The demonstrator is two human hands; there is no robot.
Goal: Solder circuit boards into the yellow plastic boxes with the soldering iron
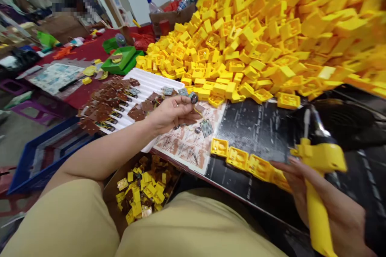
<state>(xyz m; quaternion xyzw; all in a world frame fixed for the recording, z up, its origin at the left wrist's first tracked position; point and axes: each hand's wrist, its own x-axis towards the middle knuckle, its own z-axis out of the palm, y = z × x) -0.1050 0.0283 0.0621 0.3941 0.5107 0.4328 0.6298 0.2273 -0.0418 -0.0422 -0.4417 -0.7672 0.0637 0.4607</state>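
Note:
My left hand (175, 114) is over the printed sheet, pinching a small round black part (194, 97) between thumb and fingers. Thin wires run from it to a small circuit board (206, 128) that hangs below the fingers. At the right, my right hand (319, 196) has a yellow glue gun (321, 176) against its palm, its metal nozzle pointing away from me. Its fingertips reach the right end of a row of open yellow plastic cases (237, 157) on the black table surface. Part of the last case is hidden by those fingers.
A large heap of yellow cases (241, 48) fills the back right. Brown boards with wired parts (105, 102) lie on a white ridged tray (150, 78). Below the table edge stands a box of yellow pieces (144, 188). A blue crate (27, 156) is at left.

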